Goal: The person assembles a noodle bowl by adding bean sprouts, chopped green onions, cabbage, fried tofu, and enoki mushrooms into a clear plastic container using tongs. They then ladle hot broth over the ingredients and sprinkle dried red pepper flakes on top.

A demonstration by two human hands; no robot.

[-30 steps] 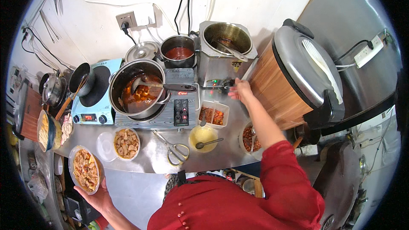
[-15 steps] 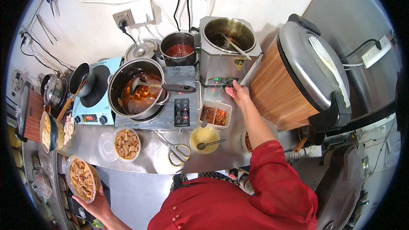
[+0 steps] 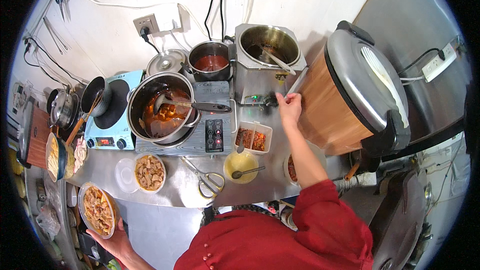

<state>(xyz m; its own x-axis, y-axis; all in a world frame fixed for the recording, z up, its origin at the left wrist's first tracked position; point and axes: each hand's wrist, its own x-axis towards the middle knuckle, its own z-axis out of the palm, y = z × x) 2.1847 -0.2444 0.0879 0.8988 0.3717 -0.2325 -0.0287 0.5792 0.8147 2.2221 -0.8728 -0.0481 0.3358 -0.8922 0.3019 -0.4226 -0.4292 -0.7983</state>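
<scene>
My left hand (image 3: 118, 242) holds up a clear round plastic tub (image 3: 98, 210) of cooked meat pieces, beyond the counter's front edge. My right hand (image 3: 290, 109) is at the front of a square steel warmer (image 3: 243, 81), its fingers curled together close by a black knob (image 3: 271, 100). Whether those fingers grip anything cannot be made out. A second tub (image 3: 150, 172) of meat sits on the counter, its lid (image 3: 126, 175) beside it. Scissors (image 3: 207, 180) with yellow-lined handles lie near the edge.
A ladle (image 3: 200, 105) rests in a large pot (image 3: 187, 133) on a cooktop. Behind stands a smaller red-filled pot (image 3: 212, 63). A two-part chili box (image 3: 261, 139) and a yellow-filled bowl (image 3: 239, 168) stand before the warmer. A big wood-patterned cooker (image 3: 325, 105) fills the right.
My right hand has shifted right and a little upward beside the knob, and its fingers have drawn closer together. The left hand still holds the tub in nearly the same place.
</scene>
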